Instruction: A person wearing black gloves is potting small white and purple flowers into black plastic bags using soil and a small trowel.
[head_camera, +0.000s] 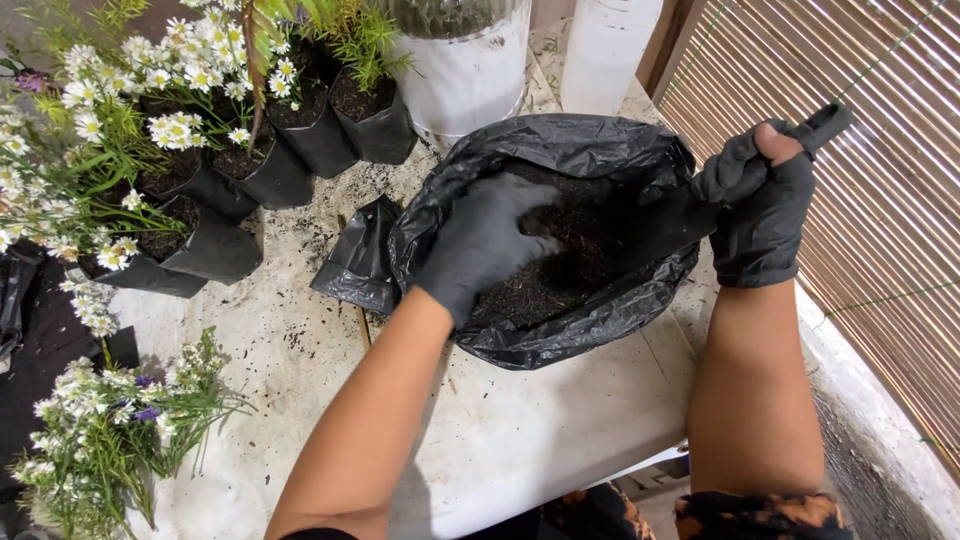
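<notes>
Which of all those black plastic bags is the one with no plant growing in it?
The wide, crumpled black plastic bag of bare soil, where the gloved left hand rests. The smaller black plastic grow bags beside it all hold white-flowered plants.

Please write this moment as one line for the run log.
left hand: in soil | right hand: grips trowel | black bag: open

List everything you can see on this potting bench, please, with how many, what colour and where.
Soil bag: one, black, centre, open, holding dark soil.
Trowel: one, black, over the bag's right edge.
Small empty bag: one, black, left of the soil bag.
Potted daisies: several, white flowers in black bags, upper left.
Containers: two, white, top centre.
Table: one, whitish, soil-speckled.
Left hand: black glove, in the soil.
Right hand: black glove, gripping the trowel.
</notes>
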